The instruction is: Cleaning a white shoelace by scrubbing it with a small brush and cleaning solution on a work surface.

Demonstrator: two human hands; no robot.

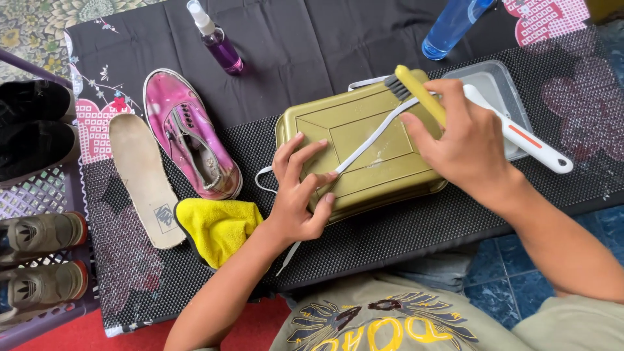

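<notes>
An olive-gold metal tray [390, 179] lies upside down on the black mat. A white shoelace [374, 138] stretches diagonally across its flat bottom. My left hand [298, 192] presses the lace down at the tray's near left corner with spread fingers. My right hand [458, 140] grips a yellow-handled brush [416, 90], whose dark bristles rest on the lace near the tray's far edge.
A pink sneaker [188, 133] and a loose insole [143, 179] lie to the left, with a yellow cloth [218, 227] beside them. A purple spray bottle [220, 42], a blue bottle [452, 26], a clear tub [497, 88] and a white brush [530, 142] sit behind. Shoes fill a rack [39, 188] at far left.
</notes>
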